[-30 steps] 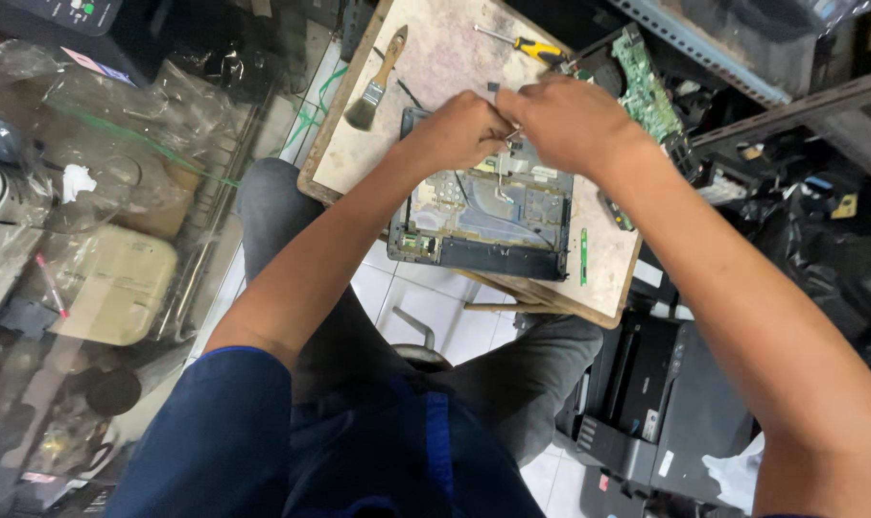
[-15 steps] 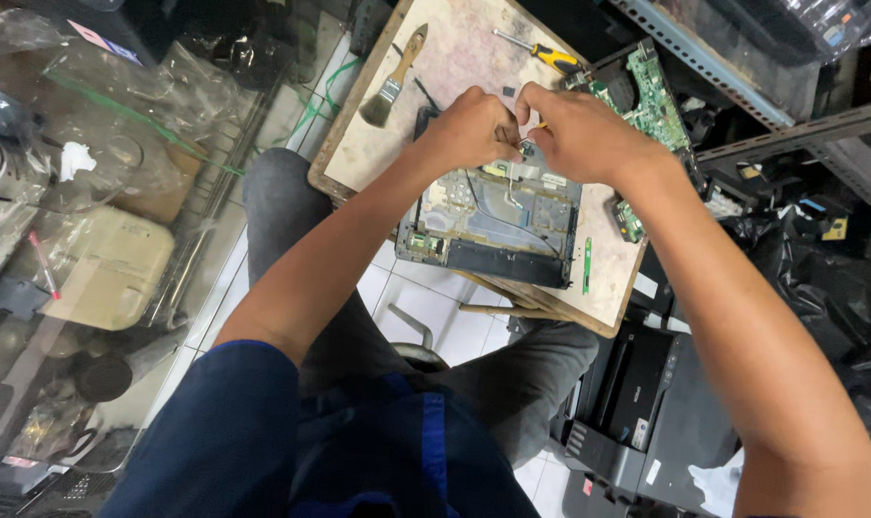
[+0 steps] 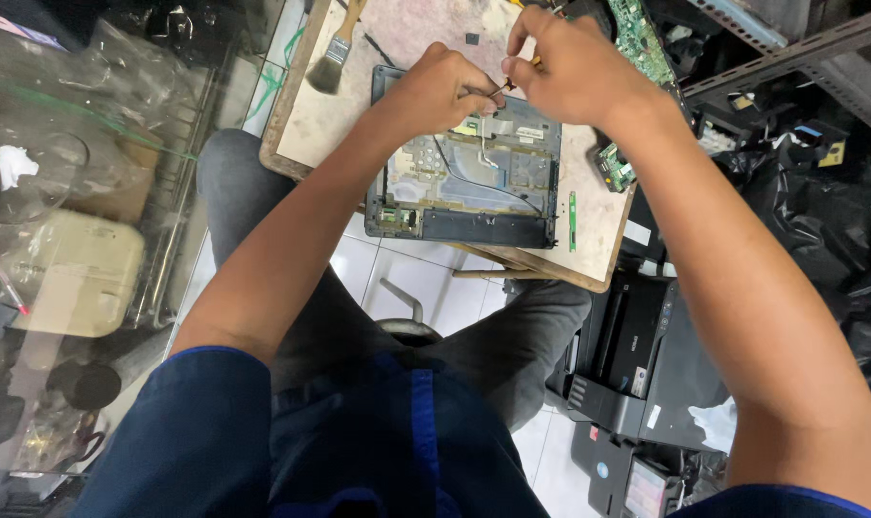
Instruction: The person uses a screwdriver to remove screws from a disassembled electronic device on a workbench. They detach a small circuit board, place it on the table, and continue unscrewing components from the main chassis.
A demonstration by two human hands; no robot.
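An opened dark laptop shell [image 3: 474, 197] with bare metal plates and thin cables lies on a wooden board [image 3: 599, 245] across my knees. My left hand [image 3: 440, 91] is closed over the shell's far edge, its fingertips pinching something small that I cannot make out. My right hand [image 3: 570, 67] is closed on a thin tool with an orange-tinted shaft [image 3: 514, 79], the tip meeting the fingers of my left hand. Both hands touch at the top middle of the shell.
A paintbrush [image 3: 335, 53] lies at the board's far left. Green circuit boards [image 3: 637, 43] sit at the far right, a smaller one [image 3: 613, 168] near the board's right edge. A black printer [image 3: 627, 355] stands on the floor at right. A glass case [image 3: 81, 192] fills the left.
The view has shifted so the board sits higher and more central. Both hands stay together at the shell's far edge, with only small finger movement.
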